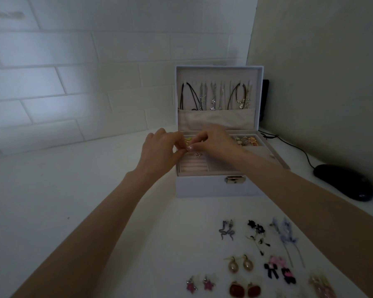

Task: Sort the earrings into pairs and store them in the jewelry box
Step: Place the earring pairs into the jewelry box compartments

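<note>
Head view, left hand (159, 152), right hand (219, 140) pinching blurred piece (186, 149) over jewelry box (202, 188)

Two arms in view, both of one person. Left forearm (95, 233): bare along its whole visible length, from the lower frame edge to the wrist. Right forearm (299, 194): likewise bare from the frame edge to the wrist. Left hand (157, 152): bare. Right hand (216, 139): bare; one fingernail (189, 148) shows a pale, glossy finish, rounded at the tip. Remaining nails are too small or hidden to assess.
</note>
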The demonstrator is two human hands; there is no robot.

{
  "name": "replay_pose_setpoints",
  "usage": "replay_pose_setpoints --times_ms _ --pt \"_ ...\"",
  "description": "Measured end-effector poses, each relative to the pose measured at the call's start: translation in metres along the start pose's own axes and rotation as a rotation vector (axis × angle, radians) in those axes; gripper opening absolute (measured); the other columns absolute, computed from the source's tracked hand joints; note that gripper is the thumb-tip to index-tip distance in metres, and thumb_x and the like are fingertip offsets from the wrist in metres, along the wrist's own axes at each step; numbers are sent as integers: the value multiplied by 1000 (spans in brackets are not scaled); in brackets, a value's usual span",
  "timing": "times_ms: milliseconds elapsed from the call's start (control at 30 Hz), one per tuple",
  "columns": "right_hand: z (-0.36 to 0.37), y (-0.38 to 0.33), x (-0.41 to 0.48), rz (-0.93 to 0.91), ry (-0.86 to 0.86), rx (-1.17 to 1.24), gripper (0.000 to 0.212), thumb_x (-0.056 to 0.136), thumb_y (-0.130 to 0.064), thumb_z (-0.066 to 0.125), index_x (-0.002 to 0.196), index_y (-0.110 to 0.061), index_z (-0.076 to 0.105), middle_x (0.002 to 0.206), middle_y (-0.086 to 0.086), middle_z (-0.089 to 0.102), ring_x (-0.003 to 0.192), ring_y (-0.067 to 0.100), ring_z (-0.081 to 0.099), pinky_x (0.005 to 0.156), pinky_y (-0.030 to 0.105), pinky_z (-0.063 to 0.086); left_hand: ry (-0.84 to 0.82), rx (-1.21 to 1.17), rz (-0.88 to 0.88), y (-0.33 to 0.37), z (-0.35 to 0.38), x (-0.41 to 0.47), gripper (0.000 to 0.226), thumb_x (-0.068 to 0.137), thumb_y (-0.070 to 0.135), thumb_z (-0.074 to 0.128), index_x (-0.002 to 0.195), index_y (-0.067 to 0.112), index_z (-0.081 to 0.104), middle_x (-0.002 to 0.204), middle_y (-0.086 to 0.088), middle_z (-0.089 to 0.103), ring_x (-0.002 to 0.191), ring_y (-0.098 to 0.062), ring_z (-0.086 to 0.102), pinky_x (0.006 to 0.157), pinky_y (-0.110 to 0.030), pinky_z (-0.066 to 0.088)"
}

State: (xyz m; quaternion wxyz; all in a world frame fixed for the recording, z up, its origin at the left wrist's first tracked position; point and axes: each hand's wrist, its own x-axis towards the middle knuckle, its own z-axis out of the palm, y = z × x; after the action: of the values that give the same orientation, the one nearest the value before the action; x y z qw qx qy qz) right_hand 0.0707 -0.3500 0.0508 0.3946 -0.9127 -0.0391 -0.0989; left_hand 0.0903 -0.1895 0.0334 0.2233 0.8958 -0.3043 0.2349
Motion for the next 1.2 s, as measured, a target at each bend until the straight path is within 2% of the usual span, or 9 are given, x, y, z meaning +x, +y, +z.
replay_pose_setpoints --times_ms 200,333,500,633,800,867,967,1100,1200 --pt "4 5 1 9 30 -39 11 71 -16 78 81 -14 76 66 -11 63 71 5 58 74 29 47 -11 202 128 2 -3 6 12 84 31 61 88 22 67 94 0 63 92 -22 47 73 -28 25" --pt "4 2 -2 9 29 -104 10 73 -22 76 80 -15 76 74 -4 68 75 10 61 71 28 47 -35 219 126 5 -4 8 11 85 29 60 90 23 68 98 -1 61 96 -22 46 74 -28 24" --pt "4 -4 -3 1 50 -245 14 75 -28 73 82 -16 76 80 -1 71 78 12 62 57 24 38 -63 236 120 5 -2 9 18 85 37 57 95 24 66 101 0 59 99 -21 46 74 -27 22" --pt "4 -3 -2 46 31 -76 13 74 -22 75 77 -10 76 63 0 63 64 9 53 59 25 38 9 231 170 2 -1 10 25 82 44 61 88 20 67 93 -1 62 91 -24 49 71 -29 24" --pt "-6 -5 -4 73 22 106 9 78 -14 71 83 -7 74 84 8 72 82 14 65 80 26 49 122 172 235 -6 -3 9 24 81 42 60 76 19 65 76 1 62 72 -22 50 64 -30 27" --pt "-9 -7 -6 72 -6 223 6 81 -14 69 82 -8 72 82 5 72 79 11 66 76 21 49 141 85 216 -8 -5 8 26 83 45 54 79 21 63 78 6 61 70 -15 45 63 -30 31" --pt "-11 -10 -8 58 -50 324 3 83 -12 67 85 -11 70 73 -3 70 64 3 60 61 15 43 134 -125 118 -11 -6 7 10 85 33 61 85 23 61 82 16 60 71 -10 43 67 -29 38" --pt "-11 -13 -11 9 -76 426 19 75 -3 73 83 -19 67 67 -8 70 63 0 63 63 15 46 149 -305 38 -9 -8 3 4 85 23 63 87 23 60 78 26 55 73 -10 46 65 -21 36" --pt "-8 -15 -12 -4 -72 484 22 73 2 73 87 -13 67 71 -2 70 67 5 67 69 18 53 169 -363 21 -7 -11 -1 5 85 19 64 85 20 59 78 25 55 74 -11 48 68 -22 38"
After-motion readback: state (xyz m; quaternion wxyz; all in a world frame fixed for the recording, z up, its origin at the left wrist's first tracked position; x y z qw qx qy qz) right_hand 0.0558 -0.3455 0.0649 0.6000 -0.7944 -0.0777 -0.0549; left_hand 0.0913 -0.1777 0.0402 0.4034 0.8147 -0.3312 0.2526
